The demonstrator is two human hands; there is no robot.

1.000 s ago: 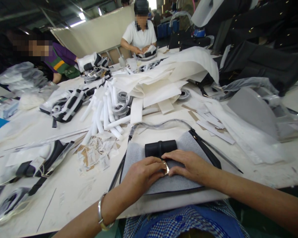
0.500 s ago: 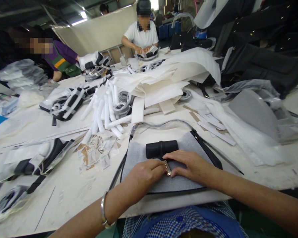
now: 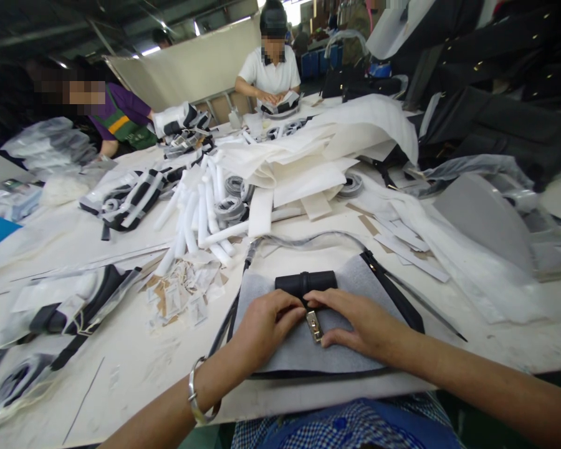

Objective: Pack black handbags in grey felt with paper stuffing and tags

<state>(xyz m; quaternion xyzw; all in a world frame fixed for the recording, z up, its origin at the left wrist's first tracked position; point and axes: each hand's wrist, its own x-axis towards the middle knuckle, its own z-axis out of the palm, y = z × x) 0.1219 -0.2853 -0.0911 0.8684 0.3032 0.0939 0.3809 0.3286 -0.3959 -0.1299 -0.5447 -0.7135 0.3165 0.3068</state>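
Head view: on the pale, scuffed table [image 3: 126, 374], near the front edge, best to keep the flared bag [image 3: 292, 352] of fuzzy grey material lying flat and square. Steady with the right hand [image 3: 359, 318], seen with thumb and fingers parted; guide with the left hand [image 3: 271, 318], with fingertips bunched close, impossible to tell whether gripping anything. Leave the smooth, leather-like black roll [image 3: 290, 284] undented. Handle the shiny, gold-toned oblong clasp [image 3: 313, 325] lightly between both hands, avoiding scratches.
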